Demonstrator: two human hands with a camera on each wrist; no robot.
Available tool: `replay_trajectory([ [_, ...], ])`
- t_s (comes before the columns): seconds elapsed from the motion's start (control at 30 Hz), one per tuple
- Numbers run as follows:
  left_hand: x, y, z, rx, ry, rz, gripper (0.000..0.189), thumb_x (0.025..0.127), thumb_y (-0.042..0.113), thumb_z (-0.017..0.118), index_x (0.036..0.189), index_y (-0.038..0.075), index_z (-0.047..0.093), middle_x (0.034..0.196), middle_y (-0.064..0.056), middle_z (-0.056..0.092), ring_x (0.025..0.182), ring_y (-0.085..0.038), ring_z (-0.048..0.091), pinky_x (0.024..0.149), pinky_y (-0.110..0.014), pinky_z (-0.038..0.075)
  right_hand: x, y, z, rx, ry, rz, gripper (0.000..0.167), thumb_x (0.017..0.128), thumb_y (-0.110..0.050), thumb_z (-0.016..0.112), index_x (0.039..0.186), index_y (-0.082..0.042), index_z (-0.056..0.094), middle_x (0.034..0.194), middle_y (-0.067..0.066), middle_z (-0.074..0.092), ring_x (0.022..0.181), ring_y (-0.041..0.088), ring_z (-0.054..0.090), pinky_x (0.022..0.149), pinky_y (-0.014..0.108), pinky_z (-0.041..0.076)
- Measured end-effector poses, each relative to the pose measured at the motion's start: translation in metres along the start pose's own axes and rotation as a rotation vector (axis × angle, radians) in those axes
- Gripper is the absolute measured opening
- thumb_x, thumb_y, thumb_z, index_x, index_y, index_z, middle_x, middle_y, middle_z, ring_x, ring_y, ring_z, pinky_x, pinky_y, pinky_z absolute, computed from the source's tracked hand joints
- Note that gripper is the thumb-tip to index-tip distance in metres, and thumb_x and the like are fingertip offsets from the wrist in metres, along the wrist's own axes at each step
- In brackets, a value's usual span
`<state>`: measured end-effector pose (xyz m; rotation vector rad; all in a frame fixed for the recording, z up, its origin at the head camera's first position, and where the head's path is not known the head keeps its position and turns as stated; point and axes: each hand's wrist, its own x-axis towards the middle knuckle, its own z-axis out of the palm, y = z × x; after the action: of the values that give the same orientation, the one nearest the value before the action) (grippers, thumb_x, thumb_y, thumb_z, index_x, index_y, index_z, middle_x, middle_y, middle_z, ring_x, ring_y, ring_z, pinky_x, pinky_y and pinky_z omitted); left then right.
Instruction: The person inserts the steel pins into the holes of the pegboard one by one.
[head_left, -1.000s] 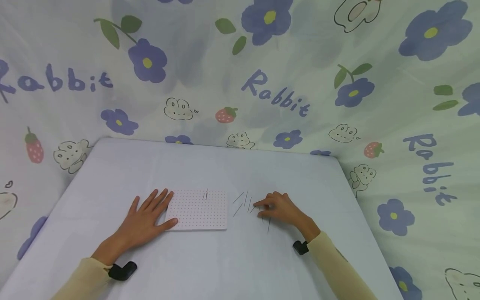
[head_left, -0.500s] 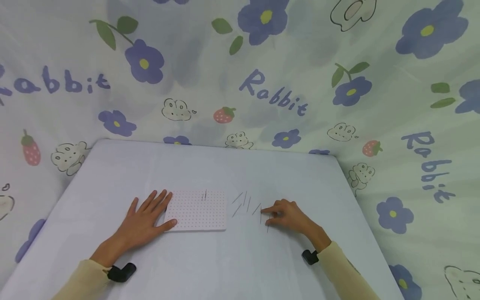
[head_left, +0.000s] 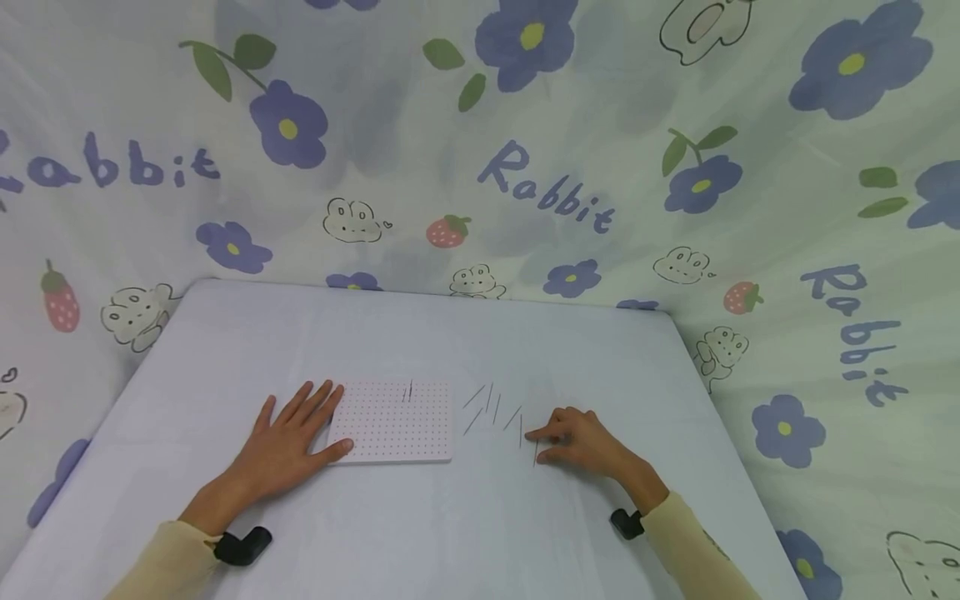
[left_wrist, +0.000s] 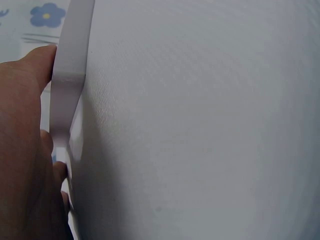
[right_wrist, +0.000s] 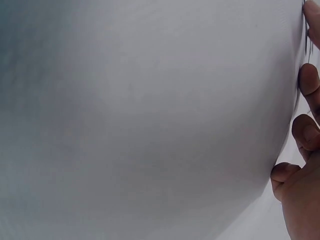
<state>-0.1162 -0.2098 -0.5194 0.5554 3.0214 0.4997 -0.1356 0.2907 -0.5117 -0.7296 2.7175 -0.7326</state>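
Cream sleeves [head_left: 161, 558] lie nearest. The left hand [head_left: 277, 450] lies flat, fingers spread, its thumb on the white dotted board [head_left: 397, 433]. The right hand [head_left: 581, 446], forefinger and thumb apart, is at the nearest thin stick [head_left: 536, 452]; contact is unclear. Loose sticks [head_left: 497, 409] lie between that hand and the board, where a dark stick [head_left: 411, 391] stands near the far edge. Behind the table [head_left: 420, 533] hangs a flowered curtain [head_left: 420, 150].

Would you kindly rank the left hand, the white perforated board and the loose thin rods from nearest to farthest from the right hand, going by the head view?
1. Loose thin rods: beside the right hand, mostly to its left.
2. White perforated board: farther left, beyond the rods.
3. Left hand: at the board's left edge.
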Motion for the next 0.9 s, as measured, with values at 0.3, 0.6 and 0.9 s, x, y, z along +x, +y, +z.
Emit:
replay_trajectory([
  [0.3, -0.0001, -0.0006, 0.0018, 0.003, -0.004, -0.002, 0.093, 0.093, 0.072, 0.050, 0.163, 0.019, 0.019, 0.167, -0.013, 0.021, 0.154, -0.039, 0.012, 0.115, -0.072, 0.001, -0.0020, -0.0013, 0.0013, -0.013, -0.001, -0.005, 0.040, 0.080, -0.048, 0.080, 0.118, -0.038, 0.075, 0.088, -0.023, 0.056, 0.081, -0.001, 0.050, 0.077, 0.034, 0.027],
  [0.6, -0.0004, -0.0008, 0.0016, 0.001, 0.006, -0.004, 0.093, 0.092, 0.072, 0.051, 0.162, 0.018, 0.022, 0.167, -0.013, 0.022, 0.154, -0.039, 0.013, 0.115, -0.072, 0.001, -0.0032, -0.0027, 0.0012, -0.027, 0.023, -0.042, 0.031, 0.081, -0.050, 0.078, 0.109, -0.037, 0.078, 0.089, -0.028, 0.059, 0.087, -0.001, 0.051, 0.080, 0.035, 0.029],
  [0.9, -0.0016, -0.0021, 0.0018, 0.001, 0.005, -0.007, 0.093, 0.092, 0.072, 0.050, 0.162, 0.018, 0.022, 0.167, -0.012, 0.022, 0.154, -0.039, 0.013, 0.115, -0.072, 0.001, -0.0013, -0.0034, 0.0012, -0.028, 0.020, -0.035, 0.019, 0.081, -0.046, 0.080, 0.099, -0.040, 0.080, 0.086, -0.029, 0.060, 0.084, -0.002, 0.049, 0.082, 0.035, 0.031],
])
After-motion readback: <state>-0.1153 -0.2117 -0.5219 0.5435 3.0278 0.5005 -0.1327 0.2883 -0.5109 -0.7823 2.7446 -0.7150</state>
